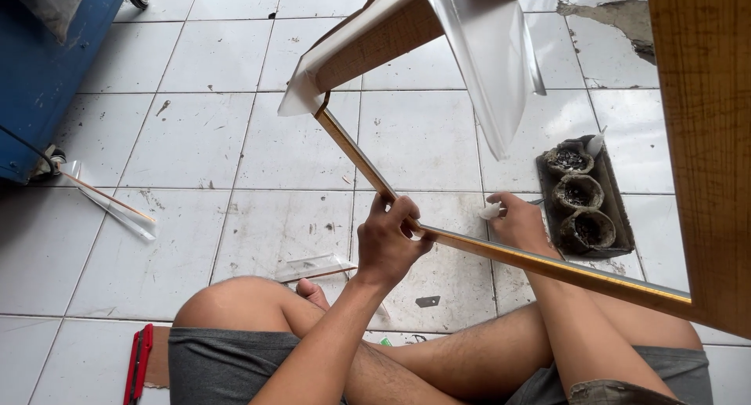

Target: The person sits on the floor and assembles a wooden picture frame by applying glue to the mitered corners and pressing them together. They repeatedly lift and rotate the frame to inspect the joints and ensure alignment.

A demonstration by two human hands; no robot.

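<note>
Your knees and grey shorts (227, 358) sit nearest, with a red utility knife (138, 363) on the floor to the left of the shorts, well below the gold trim strip (501, 252).

The gold trim strip is the reference. It runs diagonally from the wooden panel (708, 139) at the right edge up to the corner of a second wooden board (375, 49), where it peels away. Judge it light, thin and springy; it will likely kink if bent sharply and its edges may be sharp. Take hold along the flat faces, close to the point where it leaves the board edge.

Your left hand (389, 241) is closed around the strip at about mid-length, fingers wrapped over the top, thumb beneath, wrist straight, forearm rising from between the knees.

Your right hand (520, 221) lies beyond the strip, palm down near the floor, fingers pinched on a small white object (491, 211); whether it is a tube or a rag cannot be told.

Just right of that hand stands a dark tray (587, 202) with three sooty cups. A loose clear film (489, 53) hangs above the strip from the upper board. Offcut strips (109, 202) lie far left, near a blue cabinet (47, 69).
</note>
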